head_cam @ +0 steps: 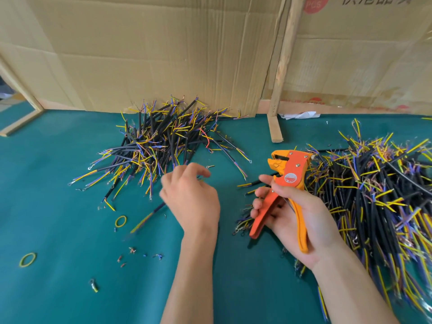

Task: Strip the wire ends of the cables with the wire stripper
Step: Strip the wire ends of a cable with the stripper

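Wire stripper resting gripped in right hand, handles spread, ready; left hand loosely curled, blurred, seemingly holding nothing, hovering beside cable pile.

We see a small, improvised workshop for hand assembly of cables. The work surface is a table with a teal green mat, and the wall behind it is only flattened cardboard held by rough wooden battens. Two big heaps of short black cables lie on the mat, one heap at the back and one on the right side. An orange wire stripper, yellow rubber bands and small cut bits of insulation also belong to such manual piece work.
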